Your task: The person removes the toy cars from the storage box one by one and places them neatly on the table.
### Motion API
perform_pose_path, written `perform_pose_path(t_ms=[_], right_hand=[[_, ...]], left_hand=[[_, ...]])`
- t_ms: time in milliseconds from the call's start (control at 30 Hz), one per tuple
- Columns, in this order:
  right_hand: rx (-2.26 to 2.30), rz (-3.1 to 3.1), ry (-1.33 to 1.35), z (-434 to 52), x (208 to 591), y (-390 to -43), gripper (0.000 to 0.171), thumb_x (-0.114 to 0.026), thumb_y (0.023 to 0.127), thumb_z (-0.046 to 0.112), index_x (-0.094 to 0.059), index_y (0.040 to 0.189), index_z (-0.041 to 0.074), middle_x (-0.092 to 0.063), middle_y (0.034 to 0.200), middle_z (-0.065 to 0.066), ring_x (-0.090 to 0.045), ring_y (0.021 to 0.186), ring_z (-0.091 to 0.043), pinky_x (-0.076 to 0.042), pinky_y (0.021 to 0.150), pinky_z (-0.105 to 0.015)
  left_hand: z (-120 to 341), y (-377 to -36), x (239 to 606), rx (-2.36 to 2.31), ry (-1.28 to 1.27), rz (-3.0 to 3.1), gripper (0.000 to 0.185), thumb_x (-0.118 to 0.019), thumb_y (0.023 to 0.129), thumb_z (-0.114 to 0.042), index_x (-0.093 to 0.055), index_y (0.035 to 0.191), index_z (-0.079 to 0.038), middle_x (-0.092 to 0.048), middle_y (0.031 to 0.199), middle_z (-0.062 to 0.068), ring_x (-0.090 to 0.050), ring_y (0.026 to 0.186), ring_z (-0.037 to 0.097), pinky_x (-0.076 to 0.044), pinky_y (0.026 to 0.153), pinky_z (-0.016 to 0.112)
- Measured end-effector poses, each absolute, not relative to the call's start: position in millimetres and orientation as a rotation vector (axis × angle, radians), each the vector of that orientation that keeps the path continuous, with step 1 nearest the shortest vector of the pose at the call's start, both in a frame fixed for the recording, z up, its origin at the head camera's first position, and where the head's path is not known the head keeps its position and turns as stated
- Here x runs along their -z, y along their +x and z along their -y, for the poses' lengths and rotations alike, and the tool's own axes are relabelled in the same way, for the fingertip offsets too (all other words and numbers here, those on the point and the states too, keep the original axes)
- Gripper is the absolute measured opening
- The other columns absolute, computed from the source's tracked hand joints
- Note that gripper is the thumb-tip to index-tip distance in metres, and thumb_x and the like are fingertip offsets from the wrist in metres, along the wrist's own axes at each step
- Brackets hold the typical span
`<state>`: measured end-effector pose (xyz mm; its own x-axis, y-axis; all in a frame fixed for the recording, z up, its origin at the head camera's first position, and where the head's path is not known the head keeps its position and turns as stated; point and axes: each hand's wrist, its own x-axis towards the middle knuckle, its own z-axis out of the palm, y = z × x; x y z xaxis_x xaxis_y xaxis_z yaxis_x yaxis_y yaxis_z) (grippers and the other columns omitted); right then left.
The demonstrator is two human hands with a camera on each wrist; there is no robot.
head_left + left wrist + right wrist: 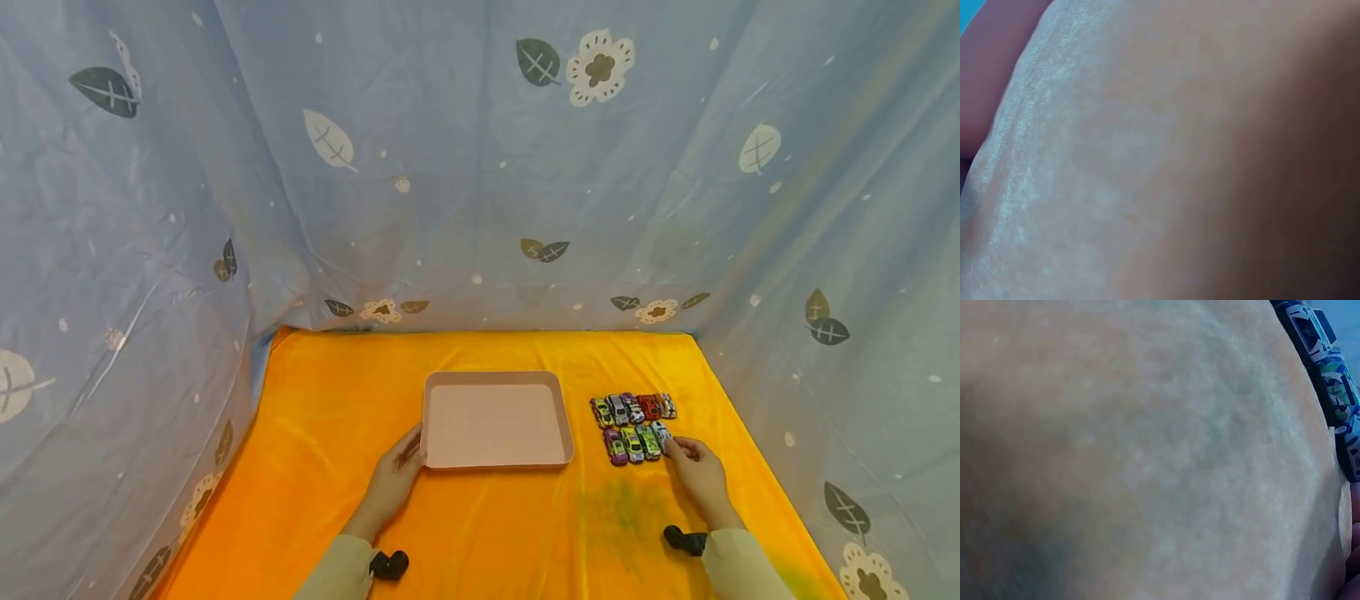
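Observation:
A shallow pink rectangular tray (491, 421) lies on the orange cloth, its inside bare. My left hand (393, 483) grips the tray's left side near the front corner. To the tray's right, several small toy cars (633, 446) stand side by side in two rows. At the right end of the front row is a pale blue toy car (660, 432), which my right hand (701, 475) pinches at its near end. Skin fills most of both wrist views; part of the row of cars (1338, 384) shows at the right edge of the right wrist view.
An orange cloth (337, 392) covers the work surface. Blue-grey curtains (450, 208) with leaf and flower prints hang at the back and on both sides. A black wrist strap piece (388, 566) sits by the left cuff, another (684, 541) by the right.

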<state>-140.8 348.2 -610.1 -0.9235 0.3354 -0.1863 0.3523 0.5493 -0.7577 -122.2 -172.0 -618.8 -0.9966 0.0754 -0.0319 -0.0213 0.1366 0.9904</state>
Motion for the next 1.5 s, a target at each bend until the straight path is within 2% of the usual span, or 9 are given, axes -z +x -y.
perform_pose_path(t_ms=[67,300,467,667,800,1100,1233,1367,1500], right_hand=[[1.348,-2.756,0.607,-349.0,610.8,-141.8,0.068,-0.048,0.094,0.059,-0.055,0.129,0.001,-0.057,0.114,-0.017,-0.052,0.102,-0.029,-0.043,0.08,-0.036],[1.33,-2.747,0.583,-354.1,616.5,-138.6,0.069,-0.047,0.095,0.059,-0.054,0.127,-0.001,-0.057,0.119,-0.022,-0.051,0.106,-0.033,-0.042,0.086,-0.045],[1.334,-2.744,0.588,-356.2,614.5,-140.6,0.07,-0.046,0.095,0.059,-0.054,0.127,-0.002,-0.056,0.119,-0.023,-0.05,0.107,-0.035,-0.041,0.088,-0.048],[1.323,-2.759,0.616,-356.1,618.2,-142.8,0.069,-0.046,0.094,0.061,-0.056,0.126,0.001,-0.057,0.118,-0.02,-0.051,0.106,-0.032,-0.042,0.086,-0.043],[1.348,-2.749,0.626,-350.6,620.9,-143.1,0.07,-0.045,0.094,0.062,-0.056,0.127,0.001,-0.056,0.121,-0.021,-0.05,0.109,-0.034,-0.041,0.088,-0.046],[1.374,-2.721,0.597,-344.7,614.1,-144.3,0.075,-0.044,0.094,0.062,-0.05,0.133,-0.002,-0.052,0.126,-0.025,-0.048,0.112,-0.037,-0.041,0.09,-0.05],[1.426,-2.827,0.577,-331.2,603.4,-147.8,0.072,-0.047,0.097,0.054,-0.043,0.137,-0.006,-0.046,0.128,-0.028,-0.046,0.112,-0.041,-0.041,0.09,-0.053],[1.448,-3.1,0.347,-289.8,584.9,-155.7,0.057,-0.058,0.097,0.037,-0.048,0.133,-0.006,-0.046,0.123,-0.027,-0.045,0.109,-0.041,-0.04,0.088,-0.055],[1.236,-3.336,-0.167,-236.3,572.7,-165.4,0.05,-0.068,0.091,0.027,-0.053,0.127,-0.004,-0.05,0.121,-0.024,-0.046,0.111,-0.04,-0.038,0.091,-0.056]], left_hand=[[171.5,-123.5,615.9,-2.029,0.059,-2.3,0.052,-0.055,0.1,-0.016,-0.038,0.15,-0.013,-0.043,0.148,0.01,-0.044,0.132,0.027,-0.041,0.102,0.034],[169.5,-123.3,626.6,-1.994,0.044,-2.348,0.052,-0.057,0.099,-0.02,-0.041,0.149,-0.019,-0.045,0.146,0.006,-0.047,0.13,0.025,-0.042,0.1,0.029],[167.0,-124.9,628.0,-1.995,0.049,-2.342,0.052,-0.056,0.099,-0.02,-0.04,0.149,-0.018,-0.045,0.146,0.007,-0.046,0.13,0.027,-0.042,0.1,0.029],[166.4,-121.9,606.1,-1.997,0.068,-2.313,0.052,-0.056,0.099,-0.014,-0.039,0.149,-0.009,-0.044,0.146,0.014,-0.046,0.129,0.032,-0.044,0.099,0.03],[170.8,-119.4,596.9,-1.968,0.092,-2.356,0.052,-0.055,0.1,-0.012,-0.039,0.148,-0.006,-0.044,0.145,0.017,-0.047,0.128,0.034,-0.045,0.098,0.029],[177.6,-126.7,636.9,-1.985,0.072,-2.4,0.051,-0.055,0.1,-0.019,-0.041,0.149,-0.014,-0.048,0.143,0.012,-0.047,0.129,0.03,-0.042,0.101,0.032],[181.2,-127.6,644.0,-2.008,0.088,-2.381,0.052,-0.057,0.099,-0.021,-0.042,0.148,-0.015,-0.049,0.143,0.01,-0.048,0.128,0.03,-0.043,0.099,0.029],[183.7,-128.3,643.3,-2.014,0.081,-2.362,0.052,-0.058,0.098,-0.018,-0.043,0.147,-0.013,-0.048,0.143,0.01,-0.049,0.127,0.03,-0.044,0.098,0.027],[183.3,-130.5,632.9,-1.957,0.1,-2.386,0.053,-0.057,0.099,-0.014,-0.039,0.148,-0.005,-0.047,0.143,0.016,-0.049,0.126,0.034,-0.043,0.1,0.034]])
